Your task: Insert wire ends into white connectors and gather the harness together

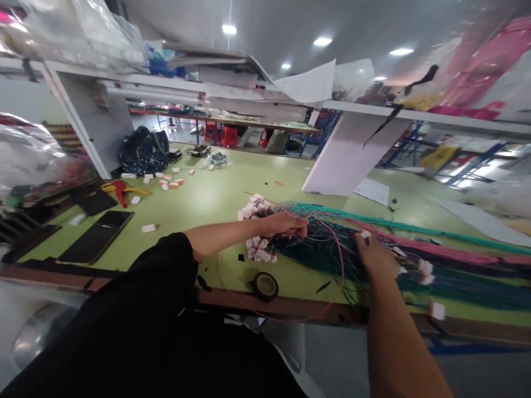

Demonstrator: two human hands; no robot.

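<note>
A thick bundle of thin wires (319, 237), dark, green and pink, lies across the bench with white connectors (261, 251) clustered at its left end. Over the bundle, just right of that cluster, my left hand (286, 224) is closed on wires; exactly which ones is hidden. One loose pink wire (342, 260) loops from near this hand past the bench's front edge. Farther right, my right hand (375, 257) rests at the bundle, its fingers closed around a small white connector (365, 235). Other white connectors (425, 271) lie beside the right wrist.
A roll of black tape (265, 286) lies near the front edge. Leftward are a phone (97, 236), a red and yellow hand tool (122, 192) and scattered connectors (166, 182). A white upright panel (338, 155) stands behind the bundle, under a loaded shelf (265, 99).
</note>
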